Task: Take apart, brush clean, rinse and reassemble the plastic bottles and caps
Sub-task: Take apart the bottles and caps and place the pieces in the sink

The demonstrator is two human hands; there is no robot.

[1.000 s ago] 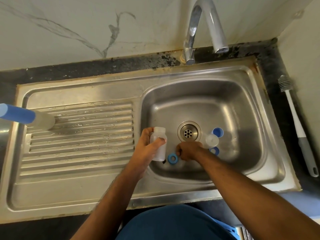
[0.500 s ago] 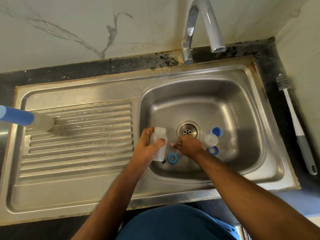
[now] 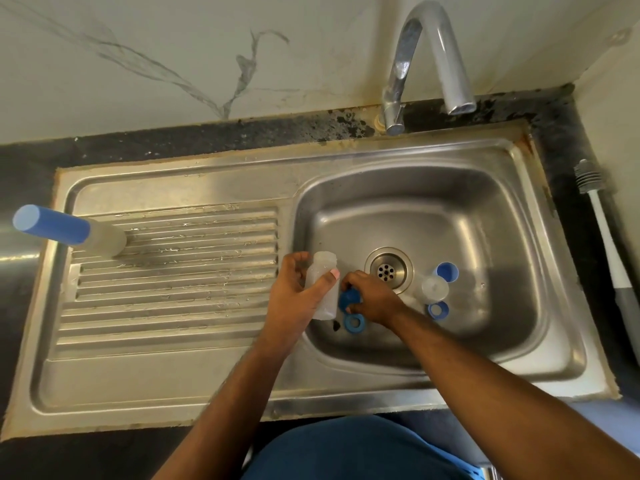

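My left hand [image 3: 298,292] grips a small clear plastic bottle [image 3: 323,271], open neck up, over the sink basin's left edge. Beside it, my right hand [image 3: 372,299] pinches a blue cap [image 3: 349,299] close to the bottle's lower side. A blue ring [image 3: 353,323] lies on the basin floor just below that cap. Right of the drain [image 3: 388,270] sit a clear bottle part [image 3: 434,288], a blue cap [image 3: 447,271] and a second blue ring [image 3: 438,310]. An assembled bottle with a blue cap [image 3: 65,228] stands on the draining board.
The steel sink [image 3: 519,348] has a ribbed draining board [image 3: 173,271] on the left. A chrome tap [image 3: 429,57] arches over the basin, with no water running. A white and grey bottle brush [image 3: 609,251] lies on the dark counter at the right.
My right hand has lifted a blue cap off the basin floor and brought it up beside the bottle. The left hand has kept its hold on the bottle.
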